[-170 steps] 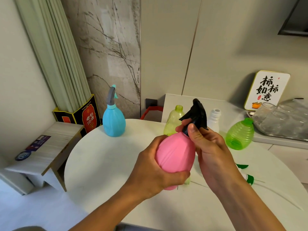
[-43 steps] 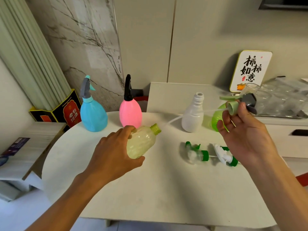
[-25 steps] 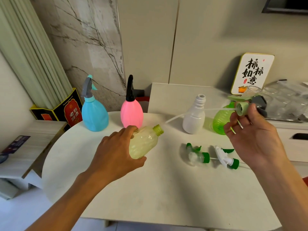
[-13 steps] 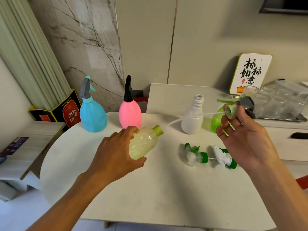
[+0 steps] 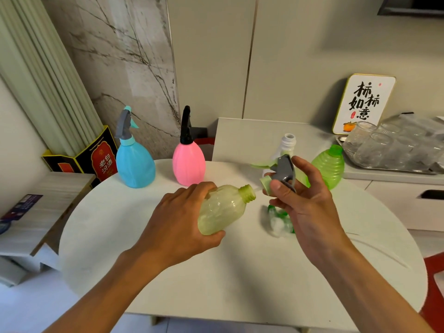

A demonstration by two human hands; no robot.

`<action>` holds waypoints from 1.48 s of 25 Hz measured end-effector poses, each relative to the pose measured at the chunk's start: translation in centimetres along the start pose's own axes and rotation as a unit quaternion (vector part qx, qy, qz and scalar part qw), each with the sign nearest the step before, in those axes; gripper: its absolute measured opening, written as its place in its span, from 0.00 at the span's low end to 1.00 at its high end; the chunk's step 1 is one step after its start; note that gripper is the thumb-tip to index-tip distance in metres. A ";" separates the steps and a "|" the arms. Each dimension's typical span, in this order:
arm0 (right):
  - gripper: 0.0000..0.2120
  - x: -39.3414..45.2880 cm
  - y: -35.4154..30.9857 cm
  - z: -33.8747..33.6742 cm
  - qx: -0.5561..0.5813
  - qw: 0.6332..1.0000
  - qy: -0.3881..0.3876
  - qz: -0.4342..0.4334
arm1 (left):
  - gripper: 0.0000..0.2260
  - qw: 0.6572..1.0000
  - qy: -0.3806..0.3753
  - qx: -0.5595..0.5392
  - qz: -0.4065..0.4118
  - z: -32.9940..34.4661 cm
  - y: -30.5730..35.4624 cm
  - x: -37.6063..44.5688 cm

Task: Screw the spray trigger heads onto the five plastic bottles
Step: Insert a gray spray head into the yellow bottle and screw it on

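Trigger head (image 5: 280,173), in right-hand fingers (image 5: 276,188), now nearer left-gripped yellow bottle (image 5: 223,209); no legible label.

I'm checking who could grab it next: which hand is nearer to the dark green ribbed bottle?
Right. The right hand, holding the grey trigger head, is just beside the green ribbed bottle; the left hand grips the yellow bottle farther away.
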State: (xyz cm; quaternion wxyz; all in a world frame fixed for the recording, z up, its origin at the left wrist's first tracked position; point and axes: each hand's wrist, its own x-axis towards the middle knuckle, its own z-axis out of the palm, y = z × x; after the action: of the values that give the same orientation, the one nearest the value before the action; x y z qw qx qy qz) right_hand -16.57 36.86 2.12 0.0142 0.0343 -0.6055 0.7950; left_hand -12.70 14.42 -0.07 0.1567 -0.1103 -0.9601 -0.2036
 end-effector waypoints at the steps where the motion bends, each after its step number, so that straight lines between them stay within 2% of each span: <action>1: 0.38 -0.1 0.0 0.2 -0.006 1.000 -0.009 -0.005 | 0.33 1.000 -0.001 0.002 0.001 0.0 0.0 0.0; 9: 0.30 -0.2 -0.7 0.3 -0.066 0.992 -0.075 -0.077 | 0.32 1.000 0.002 0.009 -0.001 -0.5 0.2 0.0; 20: 0.33 -0.5 -0.5 0.2 -0.097 0.980 -0.126 -0.117 | 0.33 1.000 -0.009 0.004 -0.012 -0.4 0.5 -0.4; 26: 0.32 0.4 -2.7 -1.1 -0.069 0.978 -0.045 -0.194 | 0.33 0.999 -0.002 -0.024 -0.029 -0.4 0.8 0.1; 31: 0.34 -0.8 -1.4 0.3 -0.128 0.971 -0.123 -0.159 | 0.33 1.000 0.007 -0.017 -0.022 -0.4 1.2 0.2; 37: 0.34 -0.7 -1.0 0.5 -0.103 0.980 -0.130 -0.115 | 0.34 1.000 0.004 -0.003 -0.019 -0.3 1.0 -0.1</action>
State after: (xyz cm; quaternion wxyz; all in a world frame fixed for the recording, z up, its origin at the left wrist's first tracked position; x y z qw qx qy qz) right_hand -15.83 36.68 3.16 0.0302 0.2046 -0.6726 0.7105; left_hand -12.24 15.17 0.46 0.1567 -0.0915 -0.9608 -0.2096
